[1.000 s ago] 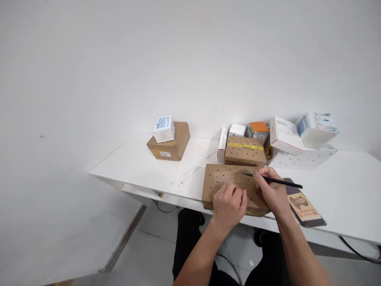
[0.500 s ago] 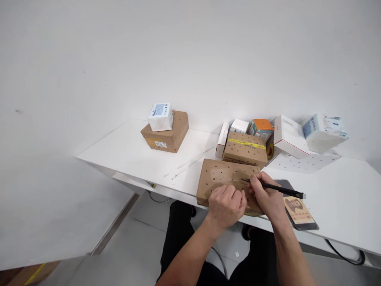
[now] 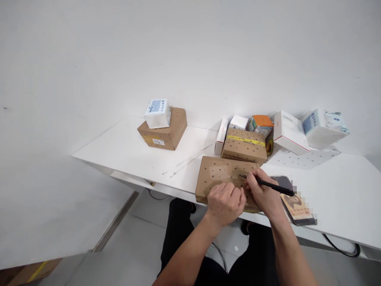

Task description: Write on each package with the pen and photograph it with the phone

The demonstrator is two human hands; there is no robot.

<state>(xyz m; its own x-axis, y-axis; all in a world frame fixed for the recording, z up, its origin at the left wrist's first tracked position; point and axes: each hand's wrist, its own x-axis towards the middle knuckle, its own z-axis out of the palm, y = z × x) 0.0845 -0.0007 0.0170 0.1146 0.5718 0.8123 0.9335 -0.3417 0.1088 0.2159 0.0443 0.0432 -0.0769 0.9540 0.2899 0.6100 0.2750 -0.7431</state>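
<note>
A brown cardboard box (image 3: 208, 174) marked with small dark rings and dots lies at the table's front edge. My right hand (image 3: 266, 194) grips a slim black pen (image 3: 275, 186). The pen's tip points left over the box's top; whether it touches the cardboard I cannot tell. On the front part of the same box rests my left hand (image 3: 226, 202), curled into a fist. Its fingers hide whatever they may hold. A phone (image 3: 303, 221) with a picture on it lies just right of my right hand.
Behind the box stand another marked carton (image 3: 244, 149) with yellow tape, an orange box (image 3: 262, 120), white boxes (image 3: 290, 133) and a tissue pack (image 3: 324, 129). To the left, a second tissue pack (image 3: 157, 115) sits on a brown carton (image 3: 178, 127). The wall (image 3: 190, 51) backs the white table (image 3: 119, 151).
The view has shifted slightly, so the things sit a little higher. The pen in my right hand has moved slightly left and is angled a bit differently. My left fist stays on the box.
</note>
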